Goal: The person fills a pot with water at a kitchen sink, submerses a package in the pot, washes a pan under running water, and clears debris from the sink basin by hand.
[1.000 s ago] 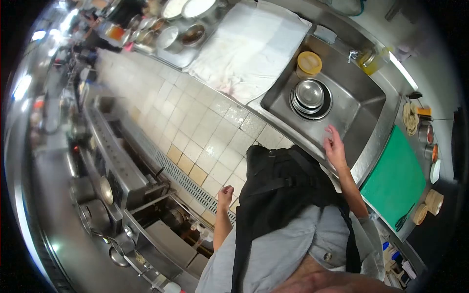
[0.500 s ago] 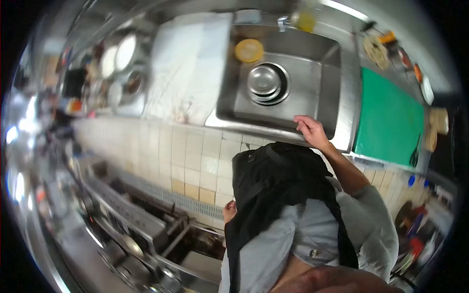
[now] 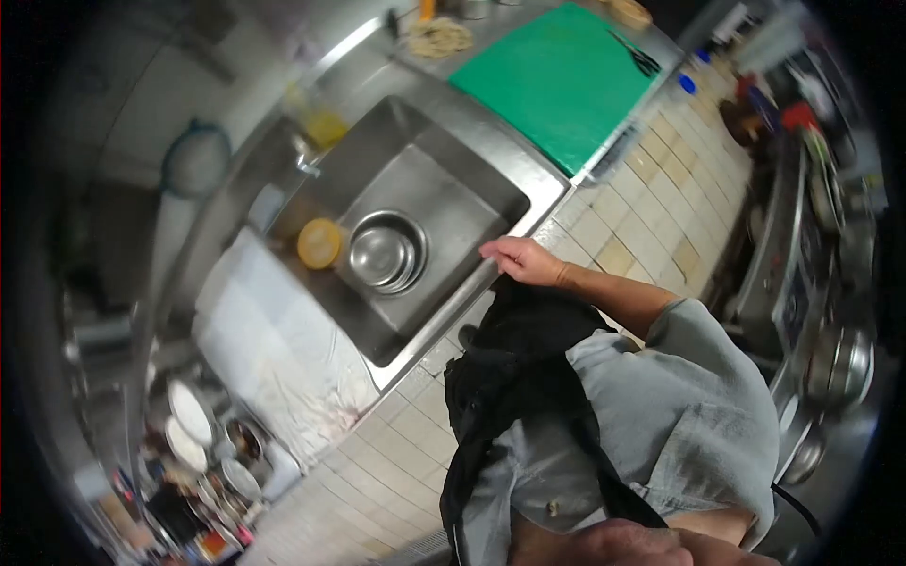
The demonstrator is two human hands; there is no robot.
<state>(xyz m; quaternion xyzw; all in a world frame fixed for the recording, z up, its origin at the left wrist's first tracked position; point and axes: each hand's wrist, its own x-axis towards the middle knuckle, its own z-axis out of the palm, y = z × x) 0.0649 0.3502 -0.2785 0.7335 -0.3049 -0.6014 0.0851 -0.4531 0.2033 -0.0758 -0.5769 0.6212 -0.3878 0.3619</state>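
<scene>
My right hand [image 3: 522, 259] hangs over the front rim of the steel sink [image 3: 465, 184], its fingers loosely bent and apart from the thumb, with nothing in them. Up and left of it, a stack of round metal bowls [image 3: 381, 256] sits in the sink. Beside the bowls is a container with a yellow lid [image 3: 320, 242]. A white cloth [image 3: 274, 330] covers the counter left of the sink. My left hand is out of sight.
A green cutting board [image 3: 566, 80] with black scissors [image 3: 637, 55] lies beyond the sink, to the right. The faucet [image 3: 307, 166] is at the sink's back. Bowls and plates [image 3: 192, 413] crowd the lower left. Pans [image 3: 838, 366] stand at the right edge.
The view has swung round to the right, so the sink now appears further left and tilted. My left hand has gone out of view. My right hand remains by the sink's front edge.
</scene>
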